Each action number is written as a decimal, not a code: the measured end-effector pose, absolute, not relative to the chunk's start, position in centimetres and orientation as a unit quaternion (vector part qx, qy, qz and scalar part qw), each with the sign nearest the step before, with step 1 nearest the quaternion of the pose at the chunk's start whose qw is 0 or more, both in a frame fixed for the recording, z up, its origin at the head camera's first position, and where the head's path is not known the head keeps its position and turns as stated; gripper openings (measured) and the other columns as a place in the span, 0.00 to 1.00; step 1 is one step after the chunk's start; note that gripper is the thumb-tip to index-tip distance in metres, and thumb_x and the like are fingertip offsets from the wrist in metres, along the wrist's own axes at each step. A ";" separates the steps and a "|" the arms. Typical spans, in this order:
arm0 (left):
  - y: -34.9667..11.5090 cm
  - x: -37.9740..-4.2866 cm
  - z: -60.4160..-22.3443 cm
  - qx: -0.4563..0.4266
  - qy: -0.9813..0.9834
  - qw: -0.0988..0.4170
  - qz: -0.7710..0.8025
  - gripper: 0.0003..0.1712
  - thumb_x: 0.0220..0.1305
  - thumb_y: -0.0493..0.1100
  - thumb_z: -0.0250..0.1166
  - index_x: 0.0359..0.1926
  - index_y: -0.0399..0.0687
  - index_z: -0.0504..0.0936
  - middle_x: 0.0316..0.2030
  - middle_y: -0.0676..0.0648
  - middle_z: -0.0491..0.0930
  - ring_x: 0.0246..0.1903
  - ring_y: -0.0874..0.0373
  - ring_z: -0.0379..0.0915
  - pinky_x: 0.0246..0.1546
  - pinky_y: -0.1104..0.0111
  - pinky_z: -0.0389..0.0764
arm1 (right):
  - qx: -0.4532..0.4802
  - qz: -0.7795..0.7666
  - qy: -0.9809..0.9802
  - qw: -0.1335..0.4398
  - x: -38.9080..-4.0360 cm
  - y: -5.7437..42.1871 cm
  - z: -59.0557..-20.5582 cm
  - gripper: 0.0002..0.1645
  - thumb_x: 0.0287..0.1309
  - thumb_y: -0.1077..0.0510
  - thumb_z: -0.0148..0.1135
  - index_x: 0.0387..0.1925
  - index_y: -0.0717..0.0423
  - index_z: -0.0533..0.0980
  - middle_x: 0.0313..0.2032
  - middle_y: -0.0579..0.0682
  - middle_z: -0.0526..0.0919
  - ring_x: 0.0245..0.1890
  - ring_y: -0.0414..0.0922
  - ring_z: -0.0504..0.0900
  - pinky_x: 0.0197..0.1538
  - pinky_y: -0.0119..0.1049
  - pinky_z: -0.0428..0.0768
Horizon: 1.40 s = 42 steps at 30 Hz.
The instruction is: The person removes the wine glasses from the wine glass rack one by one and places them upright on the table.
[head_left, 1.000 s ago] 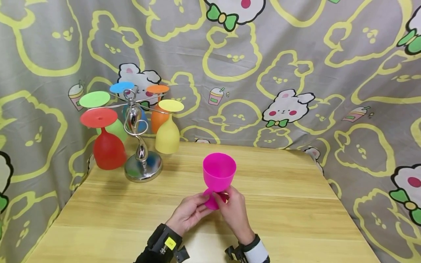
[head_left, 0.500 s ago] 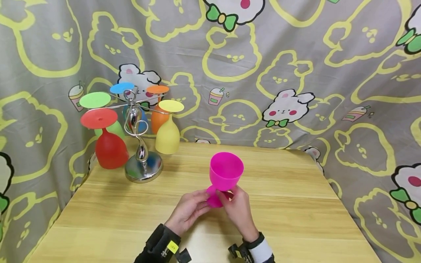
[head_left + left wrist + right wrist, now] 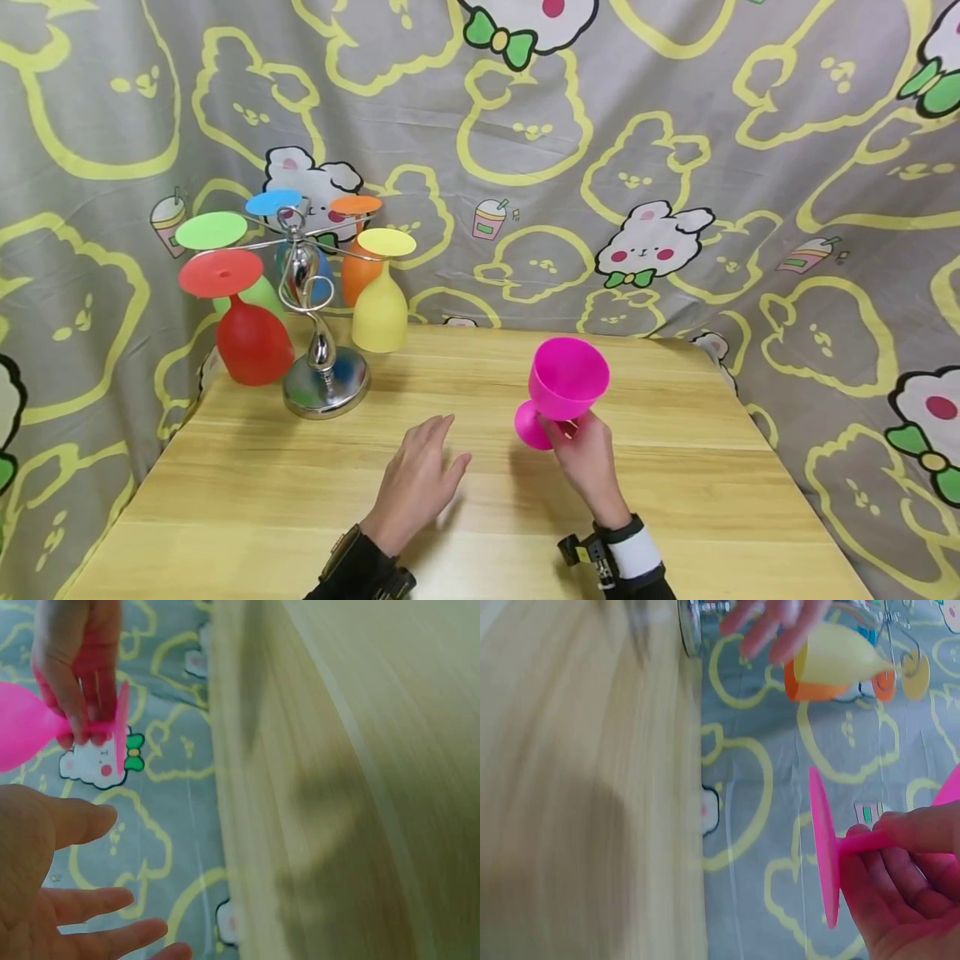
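1. Step in hand, as judged: one-handed holding of the magenta goblet (image 3: 566,392), right of centre in the head view and raised off the bench (image 3: 712,492).
2. The right hand (image 3: 588,458) pinches the goblet's stem between bowl and foot; the left hand (image 3: 416,483), lower centre, is released, fingers extended, holding nothing.
3. The next move probably calls for a firm pinch on the slender stem, with the tilt corrected before the foot meets any surface.
4. Appearance: one bright colour throughout; round, deep bowl, mouth upward and leaning to the upper right; flat disc foot toward the lower left.
5. Left of frame: a metal rack (image 3: 330,396) suspends, inverted, a red goblet (image 3: 255,342), green goblet (image 3: 212,230), blue goblet (image 3: 274,202), orange goblet (image 3: 356,279) and yellow goblet (image 3: 379,321).
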<state>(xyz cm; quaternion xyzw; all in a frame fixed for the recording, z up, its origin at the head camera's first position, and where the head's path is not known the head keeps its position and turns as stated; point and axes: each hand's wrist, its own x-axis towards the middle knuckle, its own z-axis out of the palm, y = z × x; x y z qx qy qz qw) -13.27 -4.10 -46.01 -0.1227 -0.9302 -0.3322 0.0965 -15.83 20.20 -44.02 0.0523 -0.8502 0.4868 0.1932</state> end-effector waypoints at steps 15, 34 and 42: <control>-5.5 -12.7 -45.9 -0.117 -0.945 0.090 -0.291 0.35 0.74 0.53 0.70 0.72 0.36 0.77 0.71 0.30 0.76 0.69 0.34 0.74 0.58 0.38 0.85 | -0.105 0.421 -0.882 0.182 -20.5 30.9 -43.9 0.19 0.67 0.64 0.69 0.55 0.73 0.81 0.56 0.74 0.86 0.59 0.68 0.86 0.62 0.55 0.84; -5.7 -12.4 -46.2 -0.106 -0.945 0.057 -0.304 0.36 0.73 0.53 0.71 0.72 0.36 0.77 0.72 0.30 0.75 0.71 0.32 0.72 0.64 0.36 0.81 | -0.240 0.561 -0.786 0.101 -23.9 40.6 -45.9 0.20 0.64 0.71 0.67 0.56 0.58 0.82 0.29 0.23 0.80 0.38 0.23 0.76 0.77 0.47 0.72; -5.9 -12.2 -46.4 -0.100 -0.944 0.053 -0.310 0.36 0.72 0.53 0.71 0.72 0.36 0.77 0.71 0.30 0.75 0.70 0.32 0.73 0.65 0.35 0.80 | -0.263 0.561 -0.778 0.102 -24.8 42.4 -47.1 0.19 0.63 0.71 0.68 0.54 0.58 0.82 0.26 0.22 0.79 0.35 0.22 0.74 0.68 0.36 0.76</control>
